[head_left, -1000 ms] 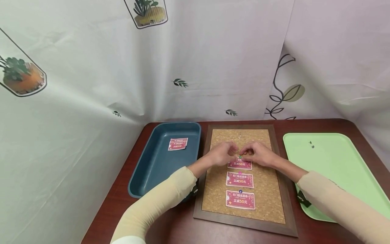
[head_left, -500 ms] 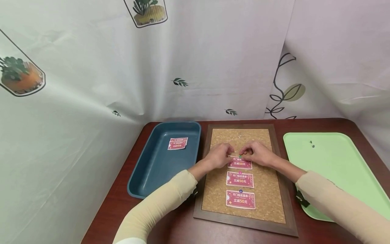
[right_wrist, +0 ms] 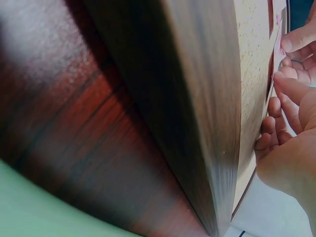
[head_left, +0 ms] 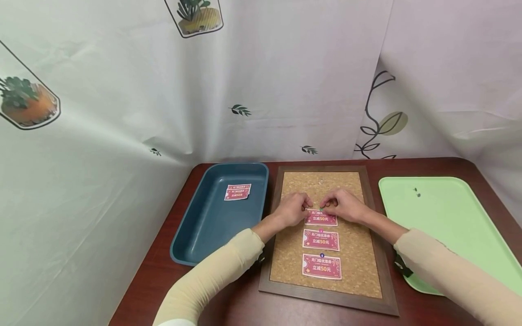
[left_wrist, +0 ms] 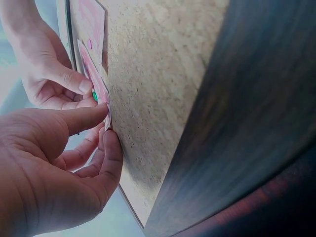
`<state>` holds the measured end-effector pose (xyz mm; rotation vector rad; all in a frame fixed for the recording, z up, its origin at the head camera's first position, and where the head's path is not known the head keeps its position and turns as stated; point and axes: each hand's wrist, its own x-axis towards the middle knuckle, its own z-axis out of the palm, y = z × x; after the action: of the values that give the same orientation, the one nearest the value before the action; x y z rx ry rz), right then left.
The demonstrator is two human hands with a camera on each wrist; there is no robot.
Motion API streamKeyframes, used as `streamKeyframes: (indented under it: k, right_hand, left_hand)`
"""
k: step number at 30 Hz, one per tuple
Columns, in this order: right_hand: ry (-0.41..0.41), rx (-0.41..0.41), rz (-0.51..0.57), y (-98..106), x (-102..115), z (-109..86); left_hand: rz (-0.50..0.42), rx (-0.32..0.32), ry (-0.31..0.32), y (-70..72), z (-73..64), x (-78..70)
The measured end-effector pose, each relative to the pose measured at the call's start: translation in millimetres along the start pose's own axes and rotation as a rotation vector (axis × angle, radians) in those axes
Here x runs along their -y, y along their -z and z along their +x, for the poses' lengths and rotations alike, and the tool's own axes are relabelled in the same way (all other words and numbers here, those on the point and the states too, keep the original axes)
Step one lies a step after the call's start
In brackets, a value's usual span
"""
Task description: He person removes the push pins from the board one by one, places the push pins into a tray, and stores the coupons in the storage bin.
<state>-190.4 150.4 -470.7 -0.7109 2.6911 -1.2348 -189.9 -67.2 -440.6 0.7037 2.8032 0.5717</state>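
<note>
A brown-framed cork board (head_left: 285,267) lies on the table, with three pink paper coupons in a column. My left hand (head_left: 291,210) pinches the left edge of the farthest coupon (head_left: 322,220) between thumb and fingers; the left wrist view shows the grip close up. At that coupon's top edge, my right hand (head_left: 345,206) holds a small green push pin (left_wrist: 95,95) between thumb and forefinger. Below it, the middle coupon (head_left: 321,241) has a pink push pin (head_left: 321,231) at its top, and the nearest coupon (head_left: 321,267) a blue push pin (head_left: 322,255).
Left of the board stands a deep blue tray (head_left: 204,240) with two overlapping coupons (head_left: 237,193) in it. A light green tray (head_left: 448,217) on the right bears a few small dark pins (head_left: 417,193). Patterned white sheeting (head_left: 285,81) rises behind the table (head_left: 228,299).
My left hand has shifted a little left, uncovering more of the farthest coupon's upper left part. My right hand stays almost where it was at the green push pin.
</note>
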Motion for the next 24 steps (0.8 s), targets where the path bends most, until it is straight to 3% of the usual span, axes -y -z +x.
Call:
streamKeyframes:
  k: [24]
  right_hand:
    - [-0.039, 0.046, 0.012, 0.6, 2.9, 7.3]
  left_hand:
    - [-0.050, 0.046, 0.027, 2.0, 3.8, 2.7]
